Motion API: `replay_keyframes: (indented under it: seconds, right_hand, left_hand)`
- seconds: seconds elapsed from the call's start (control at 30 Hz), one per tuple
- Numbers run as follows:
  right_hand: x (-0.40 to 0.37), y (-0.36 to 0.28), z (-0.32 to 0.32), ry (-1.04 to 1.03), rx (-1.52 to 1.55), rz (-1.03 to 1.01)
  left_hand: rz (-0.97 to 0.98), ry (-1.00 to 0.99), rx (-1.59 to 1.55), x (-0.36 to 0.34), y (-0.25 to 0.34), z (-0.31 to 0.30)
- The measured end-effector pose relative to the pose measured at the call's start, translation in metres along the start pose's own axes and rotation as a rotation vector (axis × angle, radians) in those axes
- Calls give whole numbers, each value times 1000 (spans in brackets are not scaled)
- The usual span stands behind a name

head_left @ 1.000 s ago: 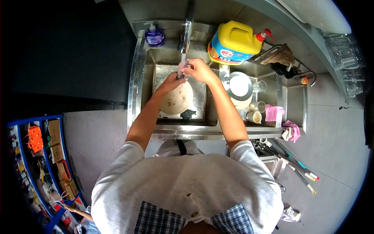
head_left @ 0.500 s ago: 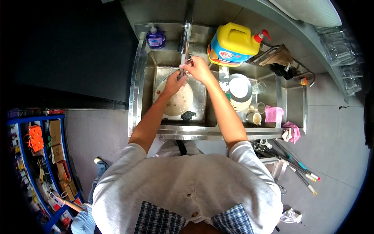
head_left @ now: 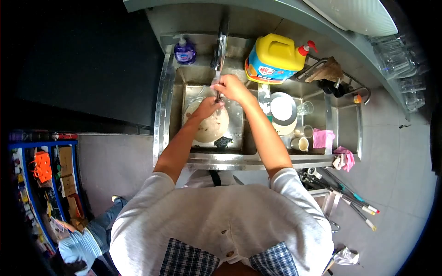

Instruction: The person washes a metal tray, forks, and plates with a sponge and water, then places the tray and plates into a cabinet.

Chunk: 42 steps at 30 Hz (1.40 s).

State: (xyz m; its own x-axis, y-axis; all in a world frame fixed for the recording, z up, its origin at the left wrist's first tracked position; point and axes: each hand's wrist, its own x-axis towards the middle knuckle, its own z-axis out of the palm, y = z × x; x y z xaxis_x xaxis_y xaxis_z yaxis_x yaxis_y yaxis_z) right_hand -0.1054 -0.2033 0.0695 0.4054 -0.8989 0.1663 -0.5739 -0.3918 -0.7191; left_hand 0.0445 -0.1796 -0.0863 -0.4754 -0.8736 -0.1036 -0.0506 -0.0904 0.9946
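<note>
Under the tap (head_left: 222,43), my right hand (head_left: 231,87) is closed with fingertips pinched on the upper end of a slim, dark, shiny utensil (head_left: 218,94). My left hand (head_left: 208,109) is closed round its lower part, so its exact kind is hidden. Water falls from the spout onto the fingers. Below my hands, a large pale round dish (head_left: 212,129) with brown bits lies in the left sink basin (head_left: 237,124). A dark scrubber (head_left: 223,141) rests beside the dish's lower edge.
A purple soap bottle (head_left: 184,53) and a large yellow detergent jug (head_left: 272,57) stand behind the basins. Plates (head_left: 283,108), glasses (head_left: 305,108), a mug (head_left: 300,144) and a pink cloth (head_left: 323,138) occupy the right side. Another person (head_left: 80,241) is at the lower left.
My hands have drawn slightly apart along the utensil, the left one lower. The view has shifted a little, and the person at lower left has moved further into view.
</note>
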Motion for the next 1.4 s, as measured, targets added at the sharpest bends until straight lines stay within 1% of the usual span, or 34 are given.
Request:
replay_keyframes:
  seconds: [0.03, 0.07, 0.1, 0.13, 0.17, 0.2, 0.23, 0.27, 0.3, 0.33, 0.37, 0.4, 0.47, 0.5, 0.53, 0.57, 0.6, 0.63, 0.7, 0.73, 0.77, 0.83, 0.87, 0.97, 1.0, 1.03, 1.1, 1.13, 1.17, 1.23, 1.3, 1.33, 1.37, 1.4]
  right_hand:
    - [2, -1, -1, -29, -16, 45]
    - [3, -2, -1, -59, -33, 91]
    - [3, -4, -3, -92, -50, 136]
    - [3, -4, -4, -58, -45, 86]
    - [5, -3, -5, -71, -42, 100]
    - [7, 2, -4, -82, -36, 113]
    - [8, 6, -3, -90, -30, 125]
    - [11, 12, -2, -101, -21, 97]
    - [12, 9, -6, -124, 12, 134]
    - [9, 2, -10, -147, 45, 175]
    - [7, -2, -13, -173, 79, 218]
    - [8, 14, -8, -242, 148, 180]
    - [6, 36, -20, -374, 546, 234]
    - [8, 46, -31, -444, 743, 252]
    - [16, 59, -42, -463, 709, 268]
    - [25, 74, -33, -273, 621, 397]
    - [35, 78, -25, -142, 290, 299]
    - [42, 83, -13, -7, -33, 199]
    - [60, 102, 5, 71, -161, 161]
    - [74, 114, 12, 113, -224, 138]
    - [87, 128, 9, -50, -115, 211]
    - [87, 102, -6, -121, -294, 132]
    - [89, 106, -3, -188, -347, 53]
    - [106, 115, 0, -221, -411, 99]
    - [105, 115, -4, -19, -353, 92]
    - [105, 115, -5, 54, -335, 77]
    - [101, 122, 4, 48, -270, 129]
    - [84, 101, 1, 111, -288, 144]
    - [66, 77, 0, 50, -123, 151]
    - [20, 44, 9, -89, 191, 172]
    - [-18, 16, 27, -304, 946, 330]
    - [-34, -4, 34, -290, 1007, 348]
    - [-45, -23, 41, -275, 1067, 361]
    - [-58, -32, 56, -179, 1149, 402]
  left_hand:
    - [-8, -39, 43, 2, -2, -4]
    - [-128, -8, -244, 2, -5, -2]
    - [-149, -6, -167, 2, 3, -3]
    - [-171, -4, -90, 1, 14, -8]
    - [-192, 0, -11, 0, 25, -11]
    - [-185, -55, 113, 2, 28, -15]
    - [-164, -29, 78, 1, 30, -15]
    - [-141, -7, 45, -1, 31, -14]
    - [-118, 12, 11, -1, 31, -12]
    - [-138, 12, -38, 1, 21, -13]
    - [-146, 13, -146, 1, 11, -11]
    - [-151, 16, -253, 1, 3, -10]
    - [-168, -23, -11, -2, 6, -15]
    - [-154, 19, -35, -8, 12, -14]
    - [-139, 64, -60, -16, 16, -8]
    - [-124, 112, -88, -21, 20, -5]
    - [-208, 68, -106, -22, 16, -7]
    - [-193, 62, -86, -25, 15, -7]
    - [-160, 51, -38, -24, 16, -5]
    - [-165, 80, -55, -21, 16, -1]
    - [-143, 80, -40, -21, 23, 1]
    - [-110, 80, -15, -27, 35, 3]
    - [-98, 74, -8, -29, 36, 2]
    - [-256, 93, -38, -37, 43, 4]
    - [-264, 100, -73, -42, 43, 5]
    - [-281, 104, -109, -50, 42, 7]
    - [-311, 123, -158, -71, 48, 7]
    - [-324, 135, -178, -82, 55, 11]
    - [-323, 146, -198, -86, 64, 12]
    - [-337, 90, -199, -100, 66, 14]
    - [-356, 35, -176, -106, 69, 13]
    - [-358, -27, -185, -107, 70, 14]
    - [-381, -24, -133, -116, 93, 21]
    - [-317, -33, -69, -123, 104, 29]
